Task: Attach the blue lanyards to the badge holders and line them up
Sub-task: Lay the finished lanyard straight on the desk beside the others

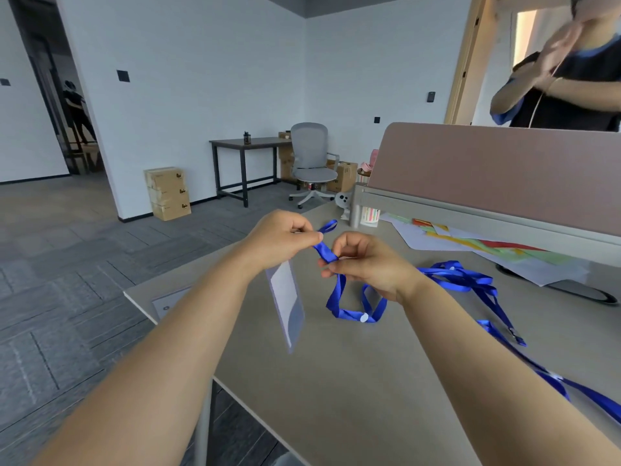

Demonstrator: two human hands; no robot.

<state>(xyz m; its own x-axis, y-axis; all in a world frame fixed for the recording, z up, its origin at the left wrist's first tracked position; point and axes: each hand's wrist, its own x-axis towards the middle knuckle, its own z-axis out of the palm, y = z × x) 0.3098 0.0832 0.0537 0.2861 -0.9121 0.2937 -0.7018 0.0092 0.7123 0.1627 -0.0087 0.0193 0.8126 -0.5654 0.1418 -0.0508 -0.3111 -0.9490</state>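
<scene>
While both hands work close together above the near corner of the desk, the left hand pinches the free end of a blue ribbon lanyard between thumb and forefinger. The right hand, just beside it, pinches the same ribbon a little lower down. A clear plastic badge holder with a white card inside hangs below the left hand, tilted and off the table. Its top edge is hidden, so whether the lanyard is already fastened to it cannot be told.

The step in hand looks like the attaching itself — one holder, one lanyard. The ribbon's loop droops to the grey-beige table top, where a small white bead gathers it.

Next the fastening needs checking with a gentle pull, then the pair laid flat. A tangle of further blue lanyards lies to the right, still loose — more to do.
</scene>
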